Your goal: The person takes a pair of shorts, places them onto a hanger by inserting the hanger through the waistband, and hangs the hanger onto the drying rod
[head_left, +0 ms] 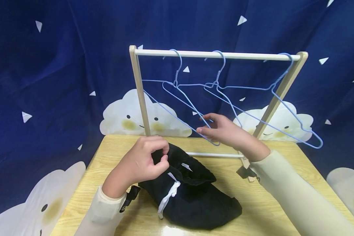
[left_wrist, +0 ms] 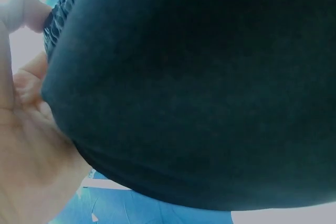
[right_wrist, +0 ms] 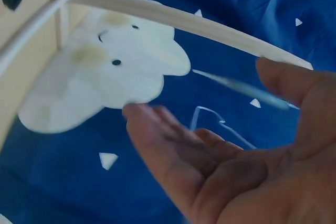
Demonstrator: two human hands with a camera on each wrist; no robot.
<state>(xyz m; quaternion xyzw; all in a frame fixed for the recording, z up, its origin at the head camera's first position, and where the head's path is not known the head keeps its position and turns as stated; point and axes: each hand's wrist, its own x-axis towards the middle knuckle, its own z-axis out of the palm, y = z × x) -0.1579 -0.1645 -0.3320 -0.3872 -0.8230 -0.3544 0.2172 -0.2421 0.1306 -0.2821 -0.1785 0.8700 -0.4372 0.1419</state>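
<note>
Black drawstring pants (head_left: 194,206) lie bunched on the table, a white drawstring (head_left: 168,196) hanging from the waist. My left hand (head_left: 147,157) pinches the waistband between thumb and fingers and lifts that side. In the left wrist view, the black cloth (left_wrist: 184,93) fills most of the picture, with gathered elastic by the fingertips. My right hand (head_left: 227,131) is raised beside the lower end of the leftmost blue hanger (head_left: 175,82), thumb and fingers spread apart. The right wrist view shows a blurred hanger wire (right_wrist: 236,85) between thumb and fingers, not gripped.
A small wooden rack (head_left: 140,91) with a white top rail (head_left: 194,54) stands at the back of the table (head_left: 283,196). Two more blue hangers, a middle one (head_left: 223,62) and a right one (head_left: 291,62), hang from it. Behind is a dark blue curtain (head_left: 76,65) with clouds.
</note>
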